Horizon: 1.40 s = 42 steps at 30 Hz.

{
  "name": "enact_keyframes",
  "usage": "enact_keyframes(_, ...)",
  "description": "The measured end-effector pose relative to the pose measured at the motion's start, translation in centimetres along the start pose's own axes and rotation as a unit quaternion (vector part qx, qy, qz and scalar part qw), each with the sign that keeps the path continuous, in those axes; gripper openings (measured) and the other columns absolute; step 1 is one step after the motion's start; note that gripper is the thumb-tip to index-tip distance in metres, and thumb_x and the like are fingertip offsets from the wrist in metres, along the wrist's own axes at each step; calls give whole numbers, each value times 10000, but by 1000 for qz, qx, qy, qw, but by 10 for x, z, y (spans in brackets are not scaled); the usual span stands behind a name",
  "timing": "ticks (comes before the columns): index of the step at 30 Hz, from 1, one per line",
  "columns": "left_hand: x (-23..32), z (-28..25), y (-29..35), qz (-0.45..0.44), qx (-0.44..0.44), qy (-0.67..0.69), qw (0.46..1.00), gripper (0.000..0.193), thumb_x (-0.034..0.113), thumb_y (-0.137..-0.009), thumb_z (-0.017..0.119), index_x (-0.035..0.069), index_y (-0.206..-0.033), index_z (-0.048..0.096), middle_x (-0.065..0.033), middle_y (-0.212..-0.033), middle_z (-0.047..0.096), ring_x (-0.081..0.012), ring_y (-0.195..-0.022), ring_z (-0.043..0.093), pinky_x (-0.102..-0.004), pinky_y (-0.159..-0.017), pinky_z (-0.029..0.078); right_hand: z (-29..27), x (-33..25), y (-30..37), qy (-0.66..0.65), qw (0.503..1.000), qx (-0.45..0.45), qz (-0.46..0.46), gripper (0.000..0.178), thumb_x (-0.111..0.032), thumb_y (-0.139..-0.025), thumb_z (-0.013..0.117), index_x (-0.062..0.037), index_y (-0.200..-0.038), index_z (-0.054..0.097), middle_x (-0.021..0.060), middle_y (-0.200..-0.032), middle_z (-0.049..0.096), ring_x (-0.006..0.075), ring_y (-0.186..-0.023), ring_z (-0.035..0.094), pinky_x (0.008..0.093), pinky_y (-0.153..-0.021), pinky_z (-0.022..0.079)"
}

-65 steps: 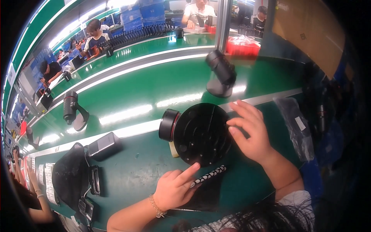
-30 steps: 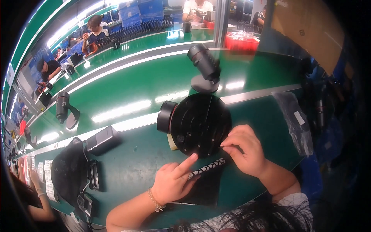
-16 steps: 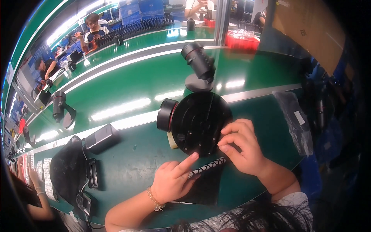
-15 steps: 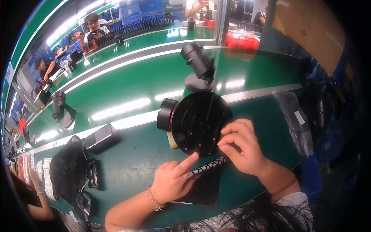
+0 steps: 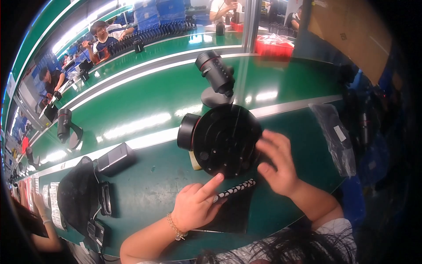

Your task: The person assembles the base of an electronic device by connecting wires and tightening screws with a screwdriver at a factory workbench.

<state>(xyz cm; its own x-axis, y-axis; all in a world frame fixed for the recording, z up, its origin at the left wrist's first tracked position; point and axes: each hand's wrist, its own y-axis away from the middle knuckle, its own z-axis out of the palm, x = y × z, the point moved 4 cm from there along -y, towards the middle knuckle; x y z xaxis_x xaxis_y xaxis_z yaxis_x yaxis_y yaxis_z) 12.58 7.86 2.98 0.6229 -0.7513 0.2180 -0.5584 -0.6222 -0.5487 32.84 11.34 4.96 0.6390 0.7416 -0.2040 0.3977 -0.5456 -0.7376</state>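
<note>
A black round base [image 5: 226, 138] lies in front of me, its flat face with small screws turned up. A black cylinder [image 5: 187, 132] with a red ring sticks out at its left side. In my left hand [image 5: 193, 204] is a slim black stick with white oval marks [image 5: 237, 189], slanting up to the right; its kind I cannot tell. The left index finger points out at the base's lower edge. My right hand [image 5: 279, 167], slightly blurred, has its thumb and fingers apart at the base's right edge. I see nothing in it. A black sheet [image 5: 233, 218] lies under the stick.
Black cylindrical devices on round stands [image 5: 215, 75] [image 5: 66, 125] stand on the green belt [image 5: 145, 105]. On my table lie a black mesh bag [image 5: 79, 189], a dark box [image 5: 115, 158] and a plastic bag [image 5: 336, 136]. A co-worker's arm [image 5: 46, 224] is at lower left.
My right hand has spread its fingers and moved slightly right. The devices on the belt have shifted a little left. My left hand with the stick stays nearly in place.
</note>
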Motion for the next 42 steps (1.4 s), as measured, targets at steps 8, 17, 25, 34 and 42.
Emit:
enact_keyframes(8, -3, 2, 3, 24, -9, 23, 999, 147, 79, -616, 720, 5, -690, 617, -106, -1317, 405, -277, -602, 546, -351, -550, 435, 34, 25, 3, -697, 634, 0, 336, 564, -134, -830, 580, -8, -1312, 316, 108, -1303, 383, 204, -1227, 348, 349, -1040, 240)
enact_keyframes(17, -4, 5, 2, 46, 14, 34, 998, 166, 126, -613, 706, 34, -662, 577, -77, -1230, 512, -214, -609, 525, -325, -533, 440, 47, 15, -1, -724, 604, -63, 326, 399, -29, -833, 581, 10, -1205, 444, 69, -1123, 554, 144, -1023, 525, 276, -899, 421)
enact_keyframes(25, -28, 0, 6, -12, -16, 102, 995, 210, 121, -657, 706, 9, -704, 534, -127, -1237, 508, -246, -738, 593, -333, -614, 497, 3, 76, -27, -499, 818, -33, 286, 339, -46, -827, 575, 38, -1146, 496, 73, -1036, 591, 132, -950, 547, 276, -839, 442)
enact_keyframes(34, -38, 5, 3, -58, -33, 151, 986, 223, 159, -723, 680, -12, -709, 539, -113, -1232, 517, -245, -800, 600, -329, -678, 506, 120, 201, -59, 125, 981, 23, 149, 300, -163, -797, 590, -67, -1081, 581, 101, -1050, 612, 270, -984, 554, 382, -836, 419)
enact_keyframes(42, -46, 8, 2, -73, -41, 162, 983, 256, 167, -747, 671, -16, -674, 507, -117, -1223, 523, -241, -804, 603, -326, -679, 508, 169, 205, -83, 178, 972, -33, 149, 357, -361, -835, 533, -51, -999, 603, 85, -1051, 612, 249, -1017, 543, 393, -861, 378)
